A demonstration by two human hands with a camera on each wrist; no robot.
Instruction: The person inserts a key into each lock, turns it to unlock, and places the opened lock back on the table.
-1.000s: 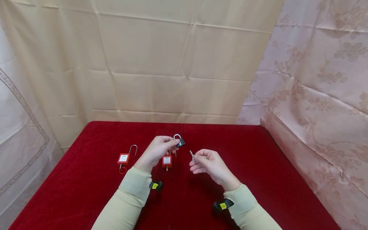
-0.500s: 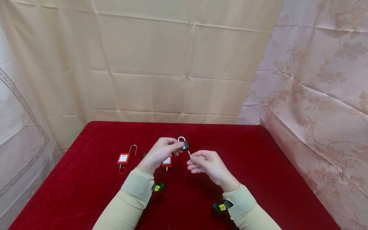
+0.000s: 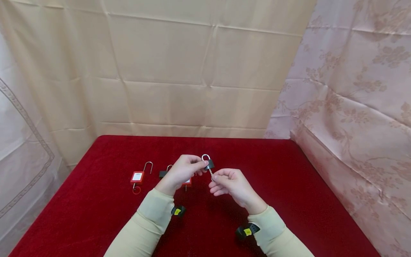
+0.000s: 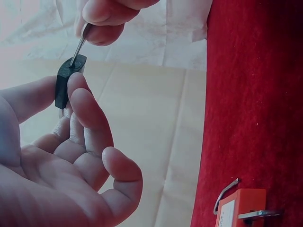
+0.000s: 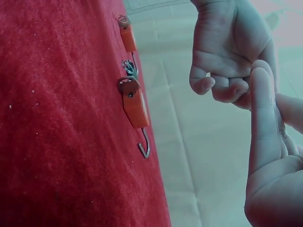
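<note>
My left hand [image 3: 183, 169] pinches a small black padlock [image 3: 210, 165] between thumb and fingers, above the table. Its silver shackle points up and away. A small metal key [image 3: 211, 172] is pinched by my right hand [image 3: 232, 183], just below the padlock. In the left wrist view the key [image 4: 79, 48] meets the keyhole in the end of the padlock [image 4: 61, 90]; how deep it sits I cannot tell. In the right wrist view my own fingers [image 5: 262, 113] hide both key and padlock.
On the red cloth-covered table [image 3: 273, 192] lie a red padlock [image 3: 137, 177] with its shackle raised and a key ring, another red padlock [image 3: 187, 183] partly behind my left hand, and a second black padlock [image 3: 163, 174]. Curtains [image 3: 199, 71] hang behind and beside the table.
The left hand has moved right and slightly down with the padlock. The key, in the right hand, has gone from apart to meeting the padlock's lower end. The second black padlock has come into view.
</note>
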